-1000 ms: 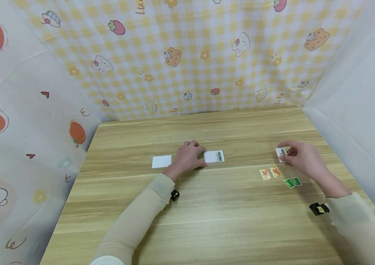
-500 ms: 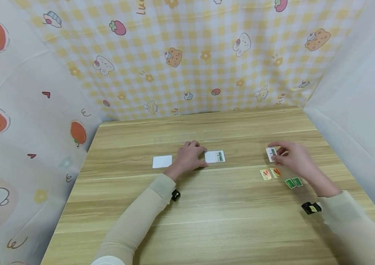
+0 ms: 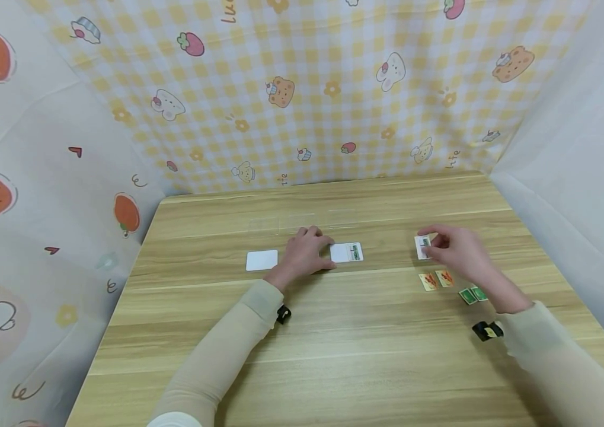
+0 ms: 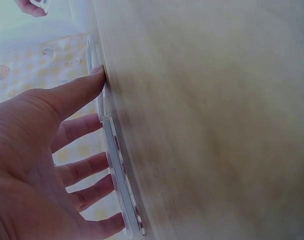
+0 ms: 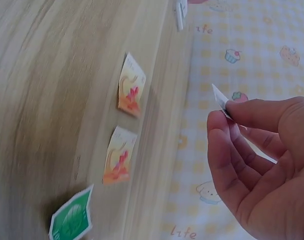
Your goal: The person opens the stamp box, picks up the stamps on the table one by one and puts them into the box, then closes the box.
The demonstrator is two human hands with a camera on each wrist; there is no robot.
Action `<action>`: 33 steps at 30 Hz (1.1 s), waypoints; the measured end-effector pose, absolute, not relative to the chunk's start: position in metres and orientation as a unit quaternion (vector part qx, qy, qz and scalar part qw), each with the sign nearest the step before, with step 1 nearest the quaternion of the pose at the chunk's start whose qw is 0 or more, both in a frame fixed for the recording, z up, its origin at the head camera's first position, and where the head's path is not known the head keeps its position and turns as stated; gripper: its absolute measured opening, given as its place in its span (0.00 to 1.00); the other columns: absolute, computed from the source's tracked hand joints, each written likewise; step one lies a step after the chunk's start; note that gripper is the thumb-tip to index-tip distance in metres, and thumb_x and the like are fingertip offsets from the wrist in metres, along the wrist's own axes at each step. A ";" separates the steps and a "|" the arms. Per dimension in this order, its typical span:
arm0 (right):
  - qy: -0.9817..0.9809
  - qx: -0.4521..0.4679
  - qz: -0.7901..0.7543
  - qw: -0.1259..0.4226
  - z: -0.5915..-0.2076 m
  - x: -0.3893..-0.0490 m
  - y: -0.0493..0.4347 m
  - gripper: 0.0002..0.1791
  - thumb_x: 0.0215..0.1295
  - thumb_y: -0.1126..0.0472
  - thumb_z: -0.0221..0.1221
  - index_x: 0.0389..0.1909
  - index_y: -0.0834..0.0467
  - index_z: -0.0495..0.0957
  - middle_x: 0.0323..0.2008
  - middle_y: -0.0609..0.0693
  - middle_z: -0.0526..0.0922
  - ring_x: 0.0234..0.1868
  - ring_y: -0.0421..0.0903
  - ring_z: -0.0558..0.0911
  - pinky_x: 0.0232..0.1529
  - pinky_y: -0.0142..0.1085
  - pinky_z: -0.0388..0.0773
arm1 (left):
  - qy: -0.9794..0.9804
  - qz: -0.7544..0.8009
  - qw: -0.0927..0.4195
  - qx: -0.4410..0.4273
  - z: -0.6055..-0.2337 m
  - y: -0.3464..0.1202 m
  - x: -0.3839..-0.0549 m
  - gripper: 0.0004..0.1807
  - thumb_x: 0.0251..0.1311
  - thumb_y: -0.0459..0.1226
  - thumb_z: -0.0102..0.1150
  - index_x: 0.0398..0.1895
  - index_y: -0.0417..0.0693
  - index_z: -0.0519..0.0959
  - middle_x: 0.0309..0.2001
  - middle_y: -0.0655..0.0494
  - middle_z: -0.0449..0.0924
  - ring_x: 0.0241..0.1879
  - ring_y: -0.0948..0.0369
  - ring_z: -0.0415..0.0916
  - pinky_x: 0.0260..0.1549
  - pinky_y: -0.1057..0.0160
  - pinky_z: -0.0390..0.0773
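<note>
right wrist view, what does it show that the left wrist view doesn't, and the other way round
Only the right wrist view: two orange-printed pieces and a green piece on the table.

Only the left wrist view: the left hand close up, with thumb and fingers visible; the other view has at most a sliver of it at the top edge.

Both: the right hand holding a small white piece, the wooden tabletop and the yellow-checked cloth.

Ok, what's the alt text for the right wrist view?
A right hand pinches a small white card with thumb and fingers. Two orange-and-yellow stamp-like pieces and a green one lie on a wood-grain table, with a yellow-checked cloth beyond.
</note>
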State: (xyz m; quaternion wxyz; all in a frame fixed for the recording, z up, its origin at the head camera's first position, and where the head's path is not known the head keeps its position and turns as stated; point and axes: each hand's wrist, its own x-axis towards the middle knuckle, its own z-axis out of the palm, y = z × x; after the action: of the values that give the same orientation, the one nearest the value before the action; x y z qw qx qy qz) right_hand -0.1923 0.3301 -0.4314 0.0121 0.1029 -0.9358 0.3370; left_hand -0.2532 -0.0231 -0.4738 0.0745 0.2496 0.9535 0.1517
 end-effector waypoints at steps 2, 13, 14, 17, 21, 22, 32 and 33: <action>-0.935 0.110 0.335 0.019 -0.431 -0.193 0.326 0.16 0.63 0.65 0.69 0.52 0.55 0.83 0.27 0.47 0.84 0.23 0.44 0.79 0.23 0.35 0.75 | 0.953 0.153 0.074 0.249 -0.474 -0.023 -0.253 0.31 0.56 0.60 0.69 0.63 0.64 0.79 0.63 0.54 0.70 0.64 0.49 0.63 0.58 0.41 0.69; -0.930 0.120 0.348 0.015 -0.434 -0.201 0.308 0.16 0.63 0.65 0.69 0.51 0.54 0.83 0.29 0.48 0.85 0.27 0.45 0.83 0.24 0.36 0.80 | 0.953 0.153 0.070 0.250 -0.474 -0.024 -0.253 0.31 0.57 0.59 0.69 0.63 0.64 0.79 0.63 0.54 0.70 0.64 0.49 0.63 0.58 0.40 0.69; -0.929 0.121 0.349 0.014 -0.433 -0.201 0.306 0.16 0.63 0.66 0.68 0.51 0.54 0.83 0.29 0.48 0.85 0.27 0.45 0.83 0.25 0.36 0.80 | 0.954 0.152 0.070 0.250 -0.474 -0.024 -0.253 0.31 0.57 0.59 0.69 0.63 0.64 0.79 0.63 0.54 0.70 0.64 0.49 0.63 0.58 0.40 0.69; -0.928 0.124 0.352 0.008 -0.432 -0.203 0.300 0.15 0.63 0.66 0.68 0.51 0.54 0.83 0.29 0.48 0.85 0.29 0.45 0.83 0.26 0.37 0.81 | 0.954 0.150 0.069 0.249 -0.474 -0.024 -0.254 0.31 0.57 0.60 0.69 0.63 0.64 0.79 0.63 0.54 0.70 0.65 0.49 0.63 0.58 0.41 0.69; -0.930 0.125 0.347 0.007 -0.432 -0.205 0.292 0.15 0.63 0.65 0.68 0.50 0.53 0.83 0.29 0.47 0.84 0.31 0.46 0.84 0.27 0.38 0.81 | 0.954 0.152 0.068 0.249 -0.474 -0.024 -0.253 0.31 0.56 0.60 0.69 0.63 0.64 0.79 0.63 0.54 0.70 0.64 0.49 0.63 0.58 0.41 0.69; -0.929 0.126 0.348 0.007 -0.432 -0.205 0.290 0.15 0.63 0.65 0.68 0.50 0.53 0.83 0.29 0.47 0.84 0.32 0.46 0.84 0.28 0.38 0.81 | 0.954 0.153 0.068 0.249 -0.474 -0.024 -0.253 0.31 0.56 0.60 0.69 0.63 0.64 0.79 0.63 0.54 0.70 0.64 0.49 0.63 0.58 0.41 0.69; -0.927 0.128 0.354 -0.001 -0.432 -0.214 0.272 0.13 0.63 0.64 0.68 0.49 0.54 0.83 0.30 0.48 0.81 0.33 0.46 0.86 0.27 0.37 0.81 | 0.953 0.153 0.068 0.251 -0.474 -0.024 -0.253 0.31 0.56 0.60 0.69 0.63 0.64 0.79 0.62 0.54 0.70 0.63 0.50 0.64 0.57 0.40 0.69; -0.926 0.129 0.356 -0.002 -0.432 -0.215 0.270 0.13 0.63 0.64 0.68 0.49 0.54 0.83 0.30 0.49 0.81 0.33 0.47 0.86 0.27 0.37 0.81 | 0.953 0.154 0.068 0.251 -0.474 -0.024 -0.253 0.31 0.56 0.60 0.69 0.63 0.64 0.79 0.62 0.54 0.70 0.63 0.50 0.64 0.57 0.40 0.69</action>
State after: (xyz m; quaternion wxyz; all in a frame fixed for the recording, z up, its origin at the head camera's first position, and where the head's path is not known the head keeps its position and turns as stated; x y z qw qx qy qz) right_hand -0.2155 0.2697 -0.4319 -0.0024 0.1288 -0.9256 0.3560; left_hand -0.2531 -0.0242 -0.4744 0.0682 0.2514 0.9532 0.1535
